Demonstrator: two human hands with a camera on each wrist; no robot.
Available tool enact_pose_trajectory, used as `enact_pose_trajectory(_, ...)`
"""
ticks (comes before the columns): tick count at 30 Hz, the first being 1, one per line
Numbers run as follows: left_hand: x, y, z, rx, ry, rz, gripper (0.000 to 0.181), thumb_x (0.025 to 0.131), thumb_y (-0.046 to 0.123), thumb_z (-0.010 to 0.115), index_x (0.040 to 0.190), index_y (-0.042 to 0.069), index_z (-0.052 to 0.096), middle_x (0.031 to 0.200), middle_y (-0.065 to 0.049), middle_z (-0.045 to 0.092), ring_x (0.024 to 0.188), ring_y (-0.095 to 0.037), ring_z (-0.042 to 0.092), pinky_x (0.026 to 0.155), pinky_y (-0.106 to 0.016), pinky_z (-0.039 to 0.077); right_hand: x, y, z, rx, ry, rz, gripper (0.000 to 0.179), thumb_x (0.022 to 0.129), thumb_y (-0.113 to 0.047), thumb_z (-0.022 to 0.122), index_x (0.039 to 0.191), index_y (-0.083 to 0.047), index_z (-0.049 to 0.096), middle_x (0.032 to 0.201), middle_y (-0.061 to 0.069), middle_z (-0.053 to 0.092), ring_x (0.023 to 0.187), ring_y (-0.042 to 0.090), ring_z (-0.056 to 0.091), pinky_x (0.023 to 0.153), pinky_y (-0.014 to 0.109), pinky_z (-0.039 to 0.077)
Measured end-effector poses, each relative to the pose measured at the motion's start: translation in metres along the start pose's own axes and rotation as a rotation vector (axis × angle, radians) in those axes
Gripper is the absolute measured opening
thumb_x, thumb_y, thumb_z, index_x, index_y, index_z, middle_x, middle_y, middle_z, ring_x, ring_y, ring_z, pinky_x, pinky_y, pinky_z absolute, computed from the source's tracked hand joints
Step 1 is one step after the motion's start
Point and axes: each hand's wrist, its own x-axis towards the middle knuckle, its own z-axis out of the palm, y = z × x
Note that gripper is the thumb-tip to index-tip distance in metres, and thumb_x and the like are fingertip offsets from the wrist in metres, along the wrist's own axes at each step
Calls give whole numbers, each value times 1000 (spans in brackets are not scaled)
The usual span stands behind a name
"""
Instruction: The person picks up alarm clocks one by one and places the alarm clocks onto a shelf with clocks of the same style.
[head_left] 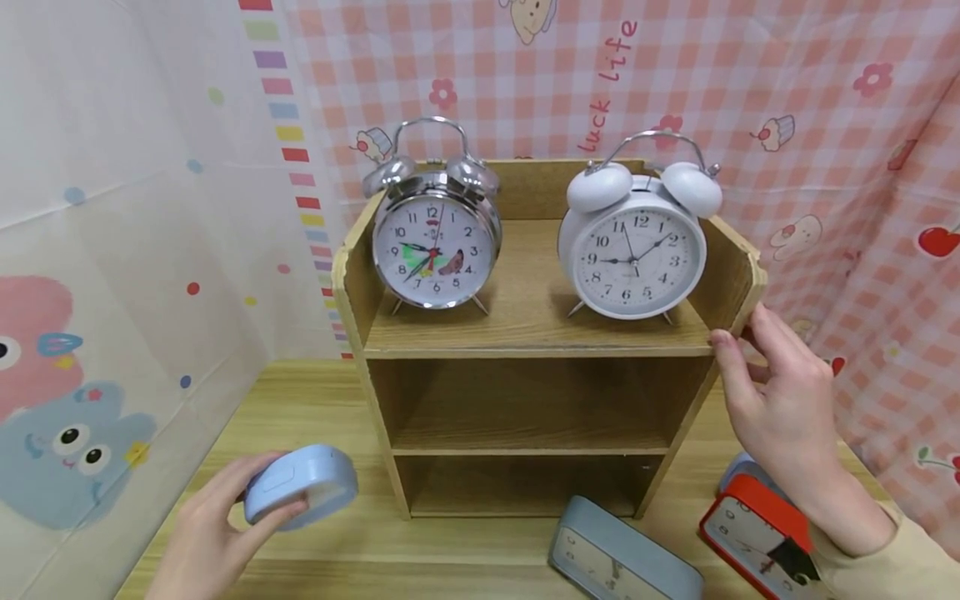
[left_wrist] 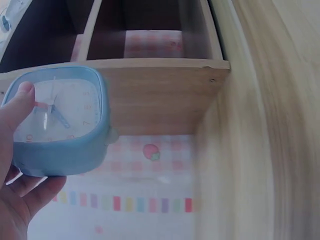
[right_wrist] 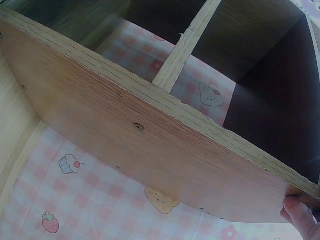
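Observation:
My left hand (head_left: pixel 213 525) holds a small light-blue square alarm clock (head_left: pixel 303 483) off the table, to the left of a wooden shelf (head_left: pixel 532 343). In the left wrist view, the thumb lies over the front of this blue clock (left_wrist: pixel 62 155) and the fingers are beneath it. My right hand (head_left: pixel 783 400) grips the shelf's right side panel near the top board; only fingertips (right_wrist: pixel 299 214) show in the right wrist view. On the top board stand a silver twin-bell alarm clock (head_left: pixel 435 267) at left and a white twin-bell alarm clock (head_left: pixel 637 283) at right.
A grey-blue rectangular clock (head_left: pixel 626 550) lies in front of the shelf at the lower right. Beside it is a red clock (head_left: pixel 757 537), partly behind my right sleeve, with another bluish item (head_left: pixel 738 468) behind. Patterned cloth (head_left: pixel 750 75) hangs behind the wooden table (head_left: pixel 300 400).

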Motion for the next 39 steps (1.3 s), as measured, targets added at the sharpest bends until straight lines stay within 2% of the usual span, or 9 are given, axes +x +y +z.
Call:
enact_pose_trajectory(2, 1, 2, -1, -12, 17, 32, 70, 61, -1, 97, 125, 12, 72, 107, -1, 73, 96, 17, 54, 80, 2, 45, 0, 0, 0, 2, -1, 2, 29, 99, 1, 67, 128, 2, 70, 110, 18, 71, 109, -26, 55, 79, -6, 43)
enact_pose_trajectory(9, 4, 14, -7, -55, 33, 104, 76, 54, -2, 97, 125, 11, 73, 116, 21, 68, 101, 18, 56, 87, 1, 45, 0, -1, 1, 12, -5, -1, 27, 99, 2, 66, 126, 4, 70, 112, 23, 72, 110, -26, 55, 80, -6, 43)
enact_pose_trajectory(12, 7, 21, -11, -72, 27, 160, 71, 58, 5, 99, 124, 9, 73, 117, 18, 70, 104, 17, 57, 91, 1, 45, 0, -1, 1, 8, -7, 2, 26, 99, 2, 66, 125, 5, 70, 112, 23, 72, 109, -27, 54, 80, -6, 42)
enact_pose_trajectory(14, 9, 26, -12, -81, 20, 189, 60, 71, 25, 97, 123, 8, 73, 116, 15, 71, 107, 17, 58, 94, 0, 45, 0, -2, 1, 8, -10, 5, 27, 100, 1, 66, 126, 5, 69, 113, 24, 72, 110, -27, 54, 80, -6, 42)
enact_pose_trajectory(17, 12, 34, -12, -116, 30, 235, 57, 88, 51, 79, 122, 5, 73, 116, 12, 72, 109, 15, 59, 95, -1, 46, 0, -3, 1, 4, -14, 10, 29, 100, 1, 66, 128, 4, 69, 115, 25, 72, 110, -28, 53, 80, -6, 42)
enact_pose_trajectory(19, 14, 39, -10, -146, 46, 268, 61, 93, 57, 68, 121, 3, 73, 116, 9, 73, 110, 14, 59, 97, -1, 45, 0, -3, 1, 7, -12, 9, 29, 100, 1, 65, 129, 4, 69, 115, 25, 72, 110, -27, 53, 80, -6, 42)
enact_pose_trajectory(28, 23, 56, 6, -178, 72, 376, 59, 95, 56, 68, 121, 3, 74, 112, -4, 74, 116, 9, 60, 103, -2, 44, 0, -2, 1, 3, -11, 3, 27, 100, 2, 66, 126, 5, 69, 110, 22, 71, 109, -26, 54, 79, -7, 42)
enact_pose_trajectory(34, 34, 69, 15, -186, 29, 435, 56, 97, 54, 65, 122, 4, 73, 112, -5, 73, 111, -2, 63, 104, -5, 46, -1, -2, 0, 0, -7, 9, 27, 99, 2, 66, 126, 4, 69, 109, 21, 71, 109, -27, 54, 79, -7, 42)
enact_pose_trajectory(39, 44, 82, 22, -170, -24, 441, 56, 98, 54, 63, 124, 6, 73, 115, -4, 74, 106, -12, 66, 104, -6, 47, 0, -1, 0, 3, -1, 2, 27, 99, 1, 66, 126, 4, 70, 109, 21, 71, 109, -26, 54, 80, -7, 42)
